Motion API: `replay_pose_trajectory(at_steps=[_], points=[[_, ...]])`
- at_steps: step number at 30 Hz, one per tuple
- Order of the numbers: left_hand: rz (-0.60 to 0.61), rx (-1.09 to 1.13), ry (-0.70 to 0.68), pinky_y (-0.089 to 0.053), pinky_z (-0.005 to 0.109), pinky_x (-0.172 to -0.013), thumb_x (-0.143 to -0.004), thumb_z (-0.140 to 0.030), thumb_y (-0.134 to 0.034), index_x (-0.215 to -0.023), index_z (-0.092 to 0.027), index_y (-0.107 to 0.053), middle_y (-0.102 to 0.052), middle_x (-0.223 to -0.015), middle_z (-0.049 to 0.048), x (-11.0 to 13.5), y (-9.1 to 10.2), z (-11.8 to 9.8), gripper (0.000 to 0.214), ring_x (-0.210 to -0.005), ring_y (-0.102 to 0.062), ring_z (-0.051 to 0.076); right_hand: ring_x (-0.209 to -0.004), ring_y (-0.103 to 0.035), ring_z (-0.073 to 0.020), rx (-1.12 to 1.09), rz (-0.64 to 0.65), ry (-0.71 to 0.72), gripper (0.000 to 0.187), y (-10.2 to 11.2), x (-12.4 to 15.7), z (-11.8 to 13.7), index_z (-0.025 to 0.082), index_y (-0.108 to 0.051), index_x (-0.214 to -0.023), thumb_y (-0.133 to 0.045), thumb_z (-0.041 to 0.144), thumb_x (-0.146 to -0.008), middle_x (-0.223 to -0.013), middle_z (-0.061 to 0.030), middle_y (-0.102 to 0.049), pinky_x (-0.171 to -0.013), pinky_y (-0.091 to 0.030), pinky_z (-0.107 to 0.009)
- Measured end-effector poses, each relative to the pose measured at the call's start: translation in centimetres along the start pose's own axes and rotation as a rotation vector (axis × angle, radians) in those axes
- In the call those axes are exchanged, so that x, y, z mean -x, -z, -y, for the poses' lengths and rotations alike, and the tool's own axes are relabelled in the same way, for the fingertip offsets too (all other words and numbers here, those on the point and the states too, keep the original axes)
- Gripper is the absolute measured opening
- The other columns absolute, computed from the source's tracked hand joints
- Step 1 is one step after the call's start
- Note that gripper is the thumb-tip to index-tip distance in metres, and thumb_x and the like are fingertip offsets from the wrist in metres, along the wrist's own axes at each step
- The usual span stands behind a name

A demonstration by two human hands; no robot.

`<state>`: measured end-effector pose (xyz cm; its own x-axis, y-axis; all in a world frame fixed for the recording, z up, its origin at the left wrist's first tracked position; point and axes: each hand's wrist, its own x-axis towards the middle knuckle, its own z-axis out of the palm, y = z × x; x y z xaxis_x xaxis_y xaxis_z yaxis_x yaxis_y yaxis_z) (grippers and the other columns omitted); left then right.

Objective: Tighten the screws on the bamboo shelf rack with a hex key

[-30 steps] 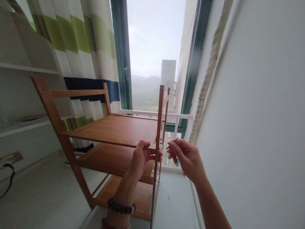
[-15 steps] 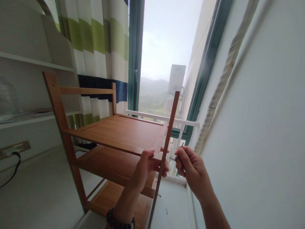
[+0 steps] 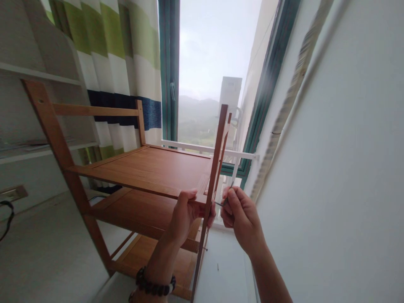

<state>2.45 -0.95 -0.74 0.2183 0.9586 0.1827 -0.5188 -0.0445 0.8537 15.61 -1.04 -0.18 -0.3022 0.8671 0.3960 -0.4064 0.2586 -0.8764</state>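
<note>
A brown wooden shelf unit with several tiers stands before me, its top shelf (image 3: 158, 170) level with my hands. My left hand (image 3: 183, 216) is closed around the front right corner of that shelf, thumb on top, fingers reaching round behind the right front post (image 3: 216, 155). In my right hand (image 3: 240, 212) I pinch an L-shaped hex key (image 3: 220, 204). Its short arm points left and its tip meets the outer side of the post; whether it sits in a bolt head is too small to tell. Lower down, a bolt (image 3: 205, 248) sticks out of the post.
A loose bolt (image 3: 217, 267) lies on the white surface to the right of the unit. The white wall (image 3: 341, 168) rises close on the right. Behind are a white railing (image 3: 189, 147), a window and a striped curtain (image 3: 123, 54). White built-in shelving (image 3: 41, 73) is at left.
My right hand has brought the hex key left, from apart to the post's outer side. The left hand keeps its hold on the shelf corner. My view has shifted slightly, and a rear post now shows.
</note>
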Motion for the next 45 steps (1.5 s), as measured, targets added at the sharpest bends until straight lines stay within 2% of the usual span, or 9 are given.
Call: replay_pose_trajectory(at_steps=[6, 10, 14, 18, 27, 34, 45], points=[[-0.005, -0.005, -0.009, -0.038, 0.03, -0.042, -0.071, -0.042, -0.038, -0.065, -0.008, -0.062, -0.06, -0.049, 0.0085, 0.1, -0.3, -0.1, 0.042, -0.038, -0.052, 0.019, -0.04, -0.022, -0.0043, 0.094, 0.033, 0.02, 0.027, 0.2, -0.1, -0.3, 0.02, -0.044, -0.076, -0.041, 0.044, -0.088, -0.053, 0.0086, -0.031, -0.037, -0.02, -0.016], [-0.008, -0.007, -0.002, -0.038, 0.031, -0.045, -0.07, -0.042, -0.036, -0.069, -0.008, -0.061, -0.058, -0.046, 0.0068, 0.0, -0.4, -0.1, 0.042, -0.04, -0.051, 0.019, -0.044, -0.032, -0.0055, 0.412, -0.004, 0.156, 0.025, -0.1, 0.4, 0.5, 0.02, -0.044, -0.074, -0.036, 0.036, -0.091, -0.056, 0.0063, -0.039, -0.042, -0.027, -0.017], [-0.013, -0.042, 0.013, -0.038, 0.031, -0.045, -0.07, -0.043, -0.034, -0.061, -0.009, -0.059, -0.056, -0.042, 0.0084, 0.0, -0.3, -0.1, 0.044, -0.039, -0.051, 0.02, -0.055, -0.044, -0.0078, 0.738, 0.041, 0.313, 0.016, -0.4, 0.9, 1.9, 0.02, -0.044, -0.078, -0.036, 0.025, -0.092, -0.064, 0.0035, -0.05, -0.054, -0.035, -0.019], [-0.029, -0.022, 0.006, -0.038, 0.031, -0.044, -0.069, -0.043, -0.035, -0.061, -0.009, -0.06, -0.056, -0.044, 0.007, 0.0, -0.3, 0.0, 0.043, -0.038, -0.05, 0.019, -0.061, -0.046, -0.01, 0.895, 0.047, 0.33, 0.015, -0.3, 0.7, 2.2, 0.02, -0.045, -0.083, -0.034, 0.024, -0.092, -0.07, 0.0014, -0.053, -0.06, -0.037, -0.021], [0.002, -0.068, 0.026, -0.038, 0.031, -0.046, -0.069, -0.047, -0.034, -0.056, -0.008, -0.059, -0.056, -0.044, 0.0086, 0.2, -0.6, -0.2, 0.048, -0.039, -0.051, 0.019, -0.056, -0.043, -0.0085, 0.914, -0.013, 0.347, 0.015, -0.4, 0.8, 1.8, 0.021, -0.041, -0.079, -0.034, 0.023, -0.092, -0.066, 0.0041, -0.049, -0.056, -0.033, -0.019], [-0.035, -0.016, 0.015, -0.038, 0.03, -0.043, -0.066, -0.045, -0.039, -0.061, -0.01, -0.06, -0.06, -0.049, 0.0065, -0.1, -0.4, -0.1, 0.04, -0.038, -0.051, 0.019, -0.055, -0.04, -0.0084, 0.885, 0.006, 0.355, 0.017, -0.3, 0.8, 2.0, 0.021, -0.039, -0.077, -0.033, 0.023, -0.093, -0.064, 0.0047, -0.045, -0.055, -0.032, -0.019], [-0.026, -0.01, 0.0, -0.038, 0.031, -0.044, -0.069, -0.042, -0.036, -0.059, -0.009, -0.061, -0.059, -0.049, 0.0071, 0.1, -0.5, -0.1, 0.042, -0.037, -0.05, 0.018, -0.059, -0.04, -0.0086, 0.86, 0.059, 0.397, 0.015, -0.1, 0.5, 1.9, 0.021, -0.04, -0.08, -0.033, 0.022, -0.092, -0.067, 0.0041, -0.045, -0.058, -0.033, -0.019]])
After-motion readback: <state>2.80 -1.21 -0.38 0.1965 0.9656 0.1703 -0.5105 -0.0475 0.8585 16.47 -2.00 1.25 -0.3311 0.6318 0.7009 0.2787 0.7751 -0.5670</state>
